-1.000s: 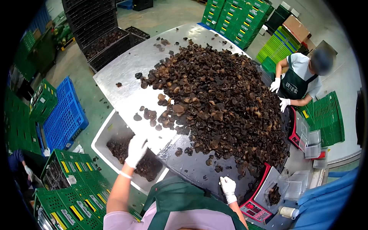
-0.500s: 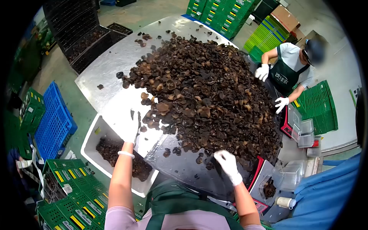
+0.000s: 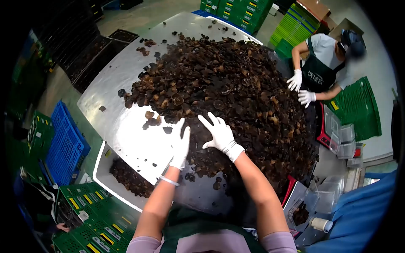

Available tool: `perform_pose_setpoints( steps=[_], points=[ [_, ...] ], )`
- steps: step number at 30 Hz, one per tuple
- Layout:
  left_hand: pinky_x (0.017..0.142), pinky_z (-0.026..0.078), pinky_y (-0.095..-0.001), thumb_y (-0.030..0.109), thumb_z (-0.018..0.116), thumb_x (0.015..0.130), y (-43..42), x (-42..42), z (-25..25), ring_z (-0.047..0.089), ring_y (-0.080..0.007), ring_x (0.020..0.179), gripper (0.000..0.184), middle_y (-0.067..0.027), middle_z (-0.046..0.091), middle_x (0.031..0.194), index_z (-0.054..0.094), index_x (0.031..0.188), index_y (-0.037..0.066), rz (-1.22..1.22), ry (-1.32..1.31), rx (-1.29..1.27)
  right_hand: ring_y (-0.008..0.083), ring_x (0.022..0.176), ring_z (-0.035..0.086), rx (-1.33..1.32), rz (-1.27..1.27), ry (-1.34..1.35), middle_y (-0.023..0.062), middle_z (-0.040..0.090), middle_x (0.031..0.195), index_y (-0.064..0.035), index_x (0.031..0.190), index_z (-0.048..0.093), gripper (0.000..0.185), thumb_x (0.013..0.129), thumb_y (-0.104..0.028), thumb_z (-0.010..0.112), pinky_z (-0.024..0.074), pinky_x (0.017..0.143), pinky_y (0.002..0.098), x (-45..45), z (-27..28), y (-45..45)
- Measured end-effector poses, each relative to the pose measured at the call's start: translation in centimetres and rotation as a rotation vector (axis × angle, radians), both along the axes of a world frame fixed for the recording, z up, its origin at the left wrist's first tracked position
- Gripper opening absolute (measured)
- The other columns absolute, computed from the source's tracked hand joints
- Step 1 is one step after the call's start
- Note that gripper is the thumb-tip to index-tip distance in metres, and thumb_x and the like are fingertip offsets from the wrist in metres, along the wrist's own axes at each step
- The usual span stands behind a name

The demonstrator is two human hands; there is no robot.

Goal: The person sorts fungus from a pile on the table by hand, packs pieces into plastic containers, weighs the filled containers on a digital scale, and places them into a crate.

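Both gloved hands have come together since the earlier frame: the left hand [image 3: 181, 145] has drawn in from the bare metal, and the right hand [image 3: 219, 134] has moved up from beside the near scale [image 3: 291, 190]. They are side by side at the near left edge of the pile [image 3: 240, 92] of dark, curled pieces. Its bulk lies ahead of the fingertips and to the right, spreading broadly from far left to near right. The right hand is nearer that bulk, palm down, fingers splayed and thumb apart. The left hand is nearer the bright bare metal, fingers extended and open. Neither shows a grip; whether pieces lie under the palms, I cannot tell.

The metal table [image 3: 105, 90] has loose pieces scattered beyond the pile's left edge. Close by on the left, below table level, a white bin [image 3: 101, 164] holds more dark pieces. On the near right, a clear box with some pieces sits on the scale, beside a white jar [image 3: 320, 224] and blue cloth [image 3: 363, 215].

Across the pile on the right, a co-worker [image 3: 322, 63] in an apron has both gloved hands, fingers spread, at its edge. Farther left are a blue pallet [image 3: 65, 145] and dark crates [image 3: 67, 42]; green crates [image 3: 249, 12] stand beyond the table's far side.
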State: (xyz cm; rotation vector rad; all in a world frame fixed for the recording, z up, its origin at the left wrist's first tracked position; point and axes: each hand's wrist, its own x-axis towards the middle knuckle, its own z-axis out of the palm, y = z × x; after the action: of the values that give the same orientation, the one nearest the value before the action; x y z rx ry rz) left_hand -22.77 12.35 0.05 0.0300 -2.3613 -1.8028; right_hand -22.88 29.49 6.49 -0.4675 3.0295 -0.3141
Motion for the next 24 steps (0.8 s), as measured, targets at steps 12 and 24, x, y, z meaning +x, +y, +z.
perform_pose_setpoints(
  steps=[12,24],
  points=[
    [0.104,0.035,-0.0331,0.009,0.055,0.091,9.4,6.1,2.0,0.048,-0.0227,0.12,0.039,-0.0108,0.052,0.13,0.051,0.129,0.003,-0.1,-0.114,0.337,0.0275,0.112,0.052,-0.35,-0.253,0.14,0.0066,0.048,0.133,-0.0256,0.135,0.047,0.077,0.065,-0.016,0.077,0.0492,0.091,0.0358,9.7,-0.2,6.3],
    [0.102,0.038,-0.0356,0.009,0.06,0.087,18.8,8.7,4.2,0.05,-0.0293,0.119,0.042,-0.0153,0.053,0.129,0.052,0.128,0.003,-0.472,0.17,0.169,0.0307,0.121,0.049,-0.614,-0.656,0.397,0.0152,0.049,0.13,-0.0061,0.129,0.051,0.075,0.061,-0.01,0.082,0.0412,0.101,0.037,18.0,0.6,13.3]
  ],
)
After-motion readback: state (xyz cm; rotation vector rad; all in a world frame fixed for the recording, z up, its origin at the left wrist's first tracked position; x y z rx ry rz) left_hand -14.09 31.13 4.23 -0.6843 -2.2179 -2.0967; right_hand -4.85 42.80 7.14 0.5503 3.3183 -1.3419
